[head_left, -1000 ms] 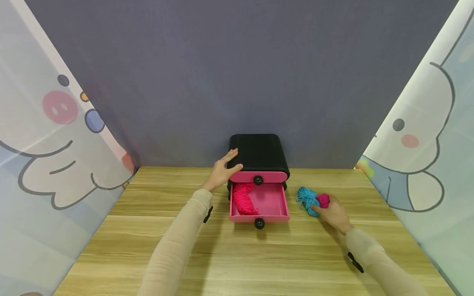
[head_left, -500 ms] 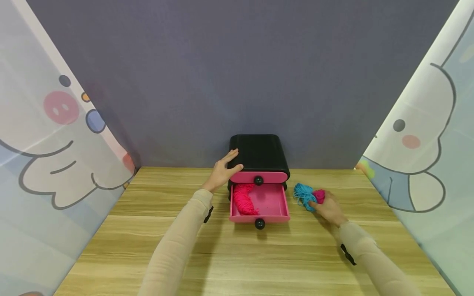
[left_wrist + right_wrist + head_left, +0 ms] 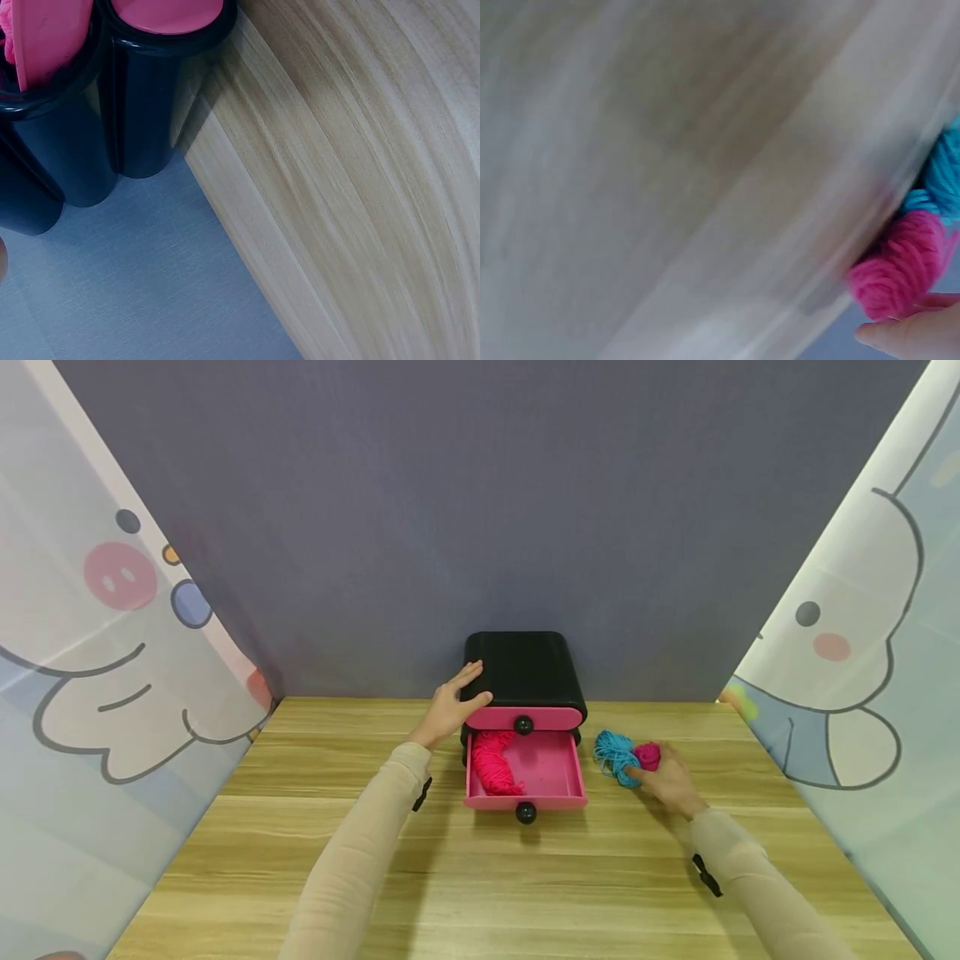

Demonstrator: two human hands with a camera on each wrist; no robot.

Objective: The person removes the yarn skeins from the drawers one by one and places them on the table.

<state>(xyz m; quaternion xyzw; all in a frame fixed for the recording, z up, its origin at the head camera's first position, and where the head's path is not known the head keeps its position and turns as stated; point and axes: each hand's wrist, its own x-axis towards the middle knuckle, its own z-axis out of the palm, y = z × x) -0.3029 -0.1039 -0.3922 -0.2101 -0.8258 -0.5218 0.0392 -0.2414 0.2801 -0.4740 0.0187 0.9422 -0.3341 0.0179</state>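
My left hand (image 3: 444,706) rests with spread fingers on the left top edge of a small black drawer cabinet (image 3: 525,668). Its pulled-out lower pink drawer (image 3: 551,768) has a bundle of bright pink yarn (image 3: 495,766) on the left side. To the right of it, my right hand (image 3: 672,783) holds a small magenta yarn ball (image 3: 647,756) between thumb and fingers, the thumb reaching to the blue yarn (image 3: 615,752) beside it. The right wrist view shows fingertips (image 3: 881,335) right at the end of the magenta yarn (image 3: 900,270).
The cabinet's upper pink drawer (image 3: 491,719) is closed, with a black knob (image 3: 523,725). A wooden table (image 3: 570,885) lies beneath everything. Behind it hangs a grey cloth (image 3: 390,527), and printed cartoon sheets (image 3: 75,693) flank both sides.
My right hand has shifted a little left and away from me, and both the magenta and blue yarn have moved with it toward the cabinet. The left hand has stayed in place.
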